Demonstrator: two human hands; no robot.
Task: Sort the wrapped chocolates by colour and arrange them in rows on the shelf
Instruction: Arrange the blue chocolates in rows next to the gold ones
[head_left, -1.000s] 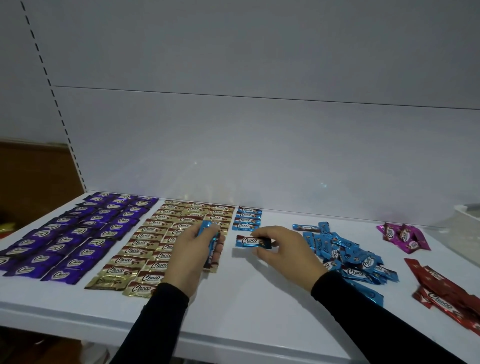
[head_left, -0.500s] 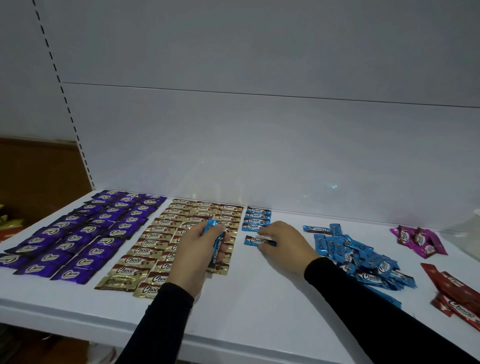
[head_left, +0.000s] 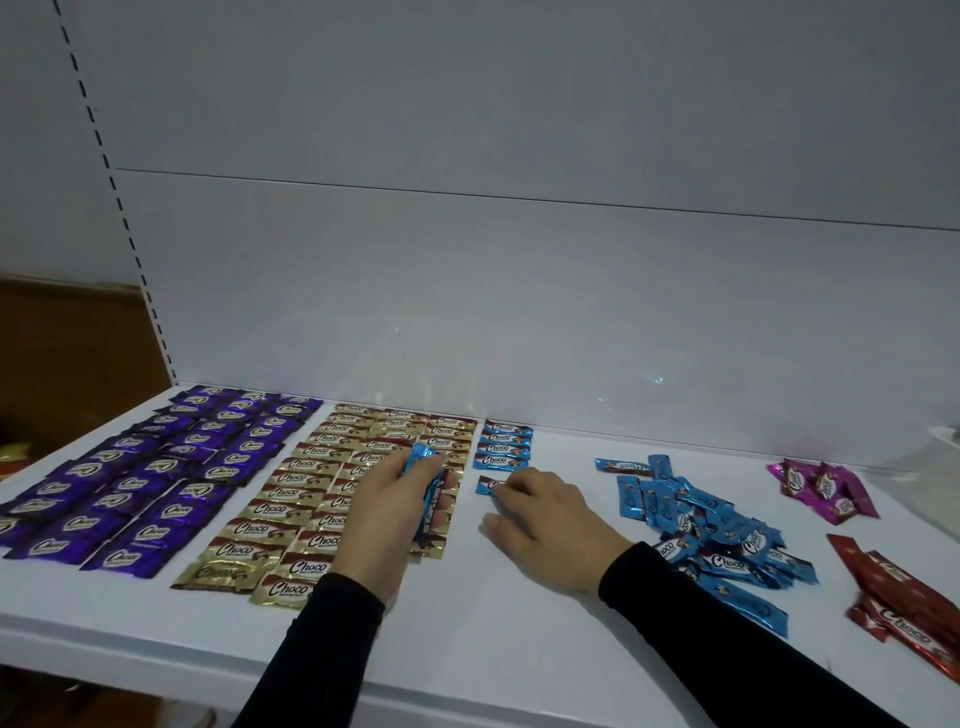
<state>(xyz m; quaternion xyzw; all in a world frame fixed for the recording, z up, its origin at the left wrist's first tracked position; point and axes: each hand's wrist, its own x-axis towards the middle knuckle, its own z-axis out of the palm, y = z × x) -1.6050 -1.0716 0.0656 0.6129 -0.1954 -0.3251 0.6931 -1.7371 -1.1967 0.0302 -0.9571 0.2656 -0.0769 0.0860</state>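
Note:
On the white shelf (head_left: 457, 639) lie rows of purple chocolates (head_left: 156, 467) at the left and gold chocolates (head_left: 311, 488) beside them. A short column of blue chocolates (head_left: 503, 444) runs from the back wall. My left hand (head_left: 387, 519) hovers over the gold rows, shut on a stack of blue chocolates (head_left: 428, 493). My right hand (head_left: 540, 519) presses its fingertips on one blue chocolate (head_left: 488, 486) at the front end of the blue column. A loose blue pile (head_left: 706, 525) lies to the right.
A small heap of pink chocolates (head_left: 826, 491) sits at the back right. Red chocolates (head_left: 898, 597) lie at the right edge. A pale container (head_left: 943, 441) shows at the far right. The shelf's back panel (head_left: 519, 312) rises behind the rows.
My right hand has slid the single blue chocolate back towards the blue column and set it just in front of it. The left hand keeps its stack, little moved.

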